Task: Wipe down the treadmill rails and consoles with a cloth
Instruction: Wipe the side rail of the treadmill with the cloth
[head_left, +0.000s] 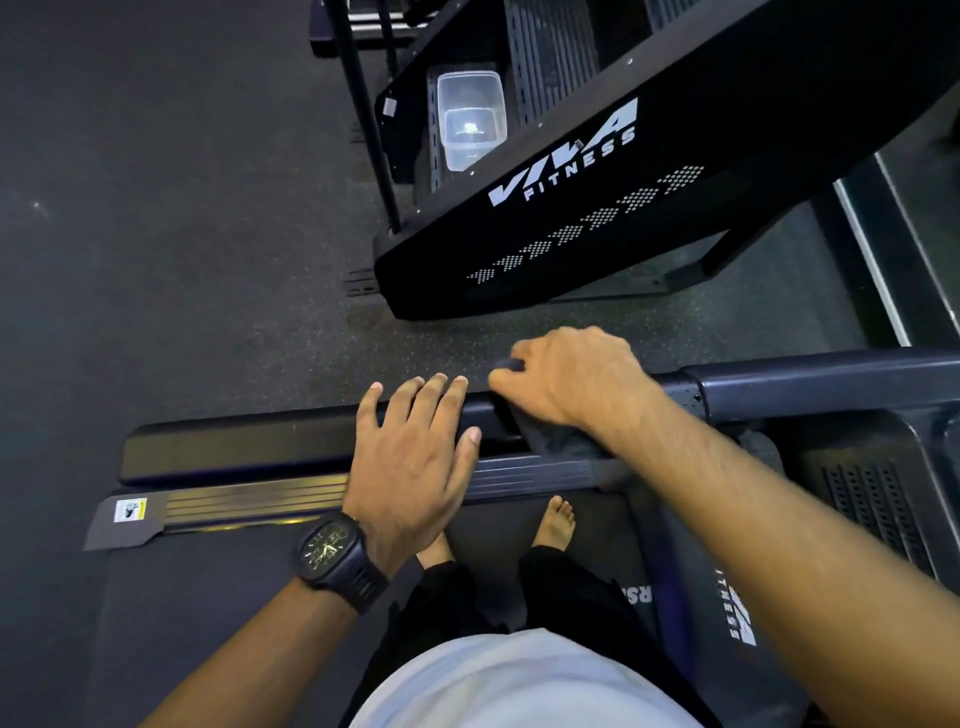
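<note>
Resting left hand (415, 457): fingers straight and spread on the handrail (805, 382) end; holds nothing.
Right hand (576, 379): just right of it, fingers curled over the handrail, gripping what looks like a dark cloth (508, 364).
Axis: handrail runs left-right; remaining length probably lies rightward, right hand nearer.

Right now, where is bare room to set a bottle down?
Free: the belt left of the feet, below the ribbed foot rail; the floor strip between the handrail and the VIVA machine. Crowded: the handrail under the left hand and right hand.
</note>
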